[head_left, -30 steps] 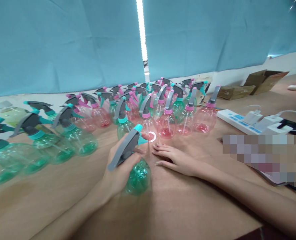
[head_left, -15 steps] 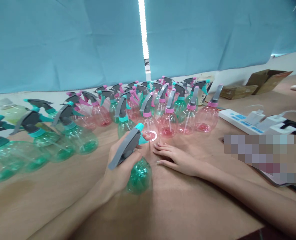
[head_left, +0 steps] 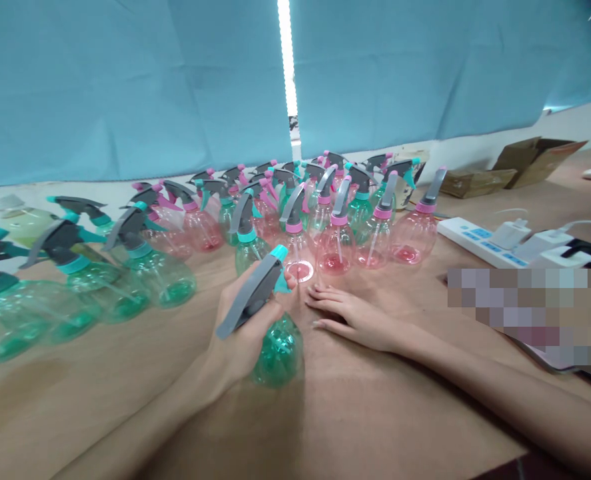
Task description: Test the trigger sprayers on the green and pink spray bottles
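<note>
My left hand [head_left: 242, 327] is wrapped round the neck of a green spray bottle [head_left: 278, 353] with a grey and turquoise trigger head. Its fingers reach to the trigger side, partly hidden behind the head. To the right, my right hand [head_left: 350, 315] lies flat on the brown tabletop [head_left: 355, 427], fingers stretched out and holding nothing. Just beyond the hands stand a pink spray bottle [head_left: 336, 247] and another green bottle [head_left: 248, 250], among several more in both colours.
Green spray bottles [head_left: 162, 277] line the left side. On the right lie a white power strip [head_left: 480, 243] with plugged-in chargers and a blurred-out flat device [head_left: 550, 357]. Open cardboard boxes [head_left: 530, 163] sit at the back right. A blue cloth [head_left: 125, 87] hangs behind.
The fingers of my left hand at the trigger have shifted slightly. Otherwise both hands and the bottles stay where they were.
</note>
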A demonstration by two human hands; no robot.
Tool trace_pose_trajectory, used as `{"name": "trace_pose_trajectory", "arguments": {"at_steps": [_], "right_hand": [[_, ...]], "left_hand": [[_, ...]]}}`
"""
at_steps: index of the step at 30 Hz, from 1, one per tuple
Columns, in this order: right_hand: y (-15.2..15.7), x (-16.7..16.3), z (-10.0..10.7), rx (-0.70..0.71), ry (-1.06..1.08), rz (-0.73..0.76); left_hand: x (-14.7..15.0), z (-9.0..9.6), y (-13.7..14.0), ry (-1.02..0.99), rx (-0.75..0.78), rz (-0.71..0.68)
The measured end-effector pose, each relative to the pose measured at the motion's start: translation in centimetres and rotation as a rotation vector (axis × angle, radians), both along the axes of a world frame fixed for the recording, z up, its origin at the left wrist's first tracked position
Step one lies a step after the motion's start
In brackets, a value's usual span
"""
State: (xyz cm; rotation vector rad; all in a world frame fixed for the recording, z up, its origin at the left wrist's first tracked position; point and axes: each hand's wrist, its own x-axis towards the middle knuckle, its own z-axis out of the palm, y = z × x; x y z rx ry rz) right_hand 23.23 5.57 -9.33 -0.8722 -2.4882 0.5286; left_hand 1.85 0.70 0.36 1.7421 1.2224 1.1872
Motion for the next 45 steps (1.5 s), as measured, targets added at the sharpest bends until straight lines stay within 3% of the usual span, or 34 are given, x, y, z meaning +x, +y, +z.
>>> {"name": "trace_pose_trajectory", "arguments": {"at_steps": [17,30,37,45], "right_hand": [[0.00,-0.01,-0.01,-0.004,0.008,0.001],[0.06,0.00,-0.20,-0.015,0.024,0.000],[0.04,-0.03,-0.23,-0.010,0.027,-0.003],[0.07,-0.01,-0.09,-0.009,0.020,0.001]], "left_hand": [[0.08,0.75,-0.05,0.007,-0.034,-0.055],[0.27,0.52,-0.21,0.013,0.036,0.017],[-0.04,0.11,0.06,0.004,-0.020,-0.032],[0.42,0.90,-0.17,-0.042,-0.055,-0.048]]}}
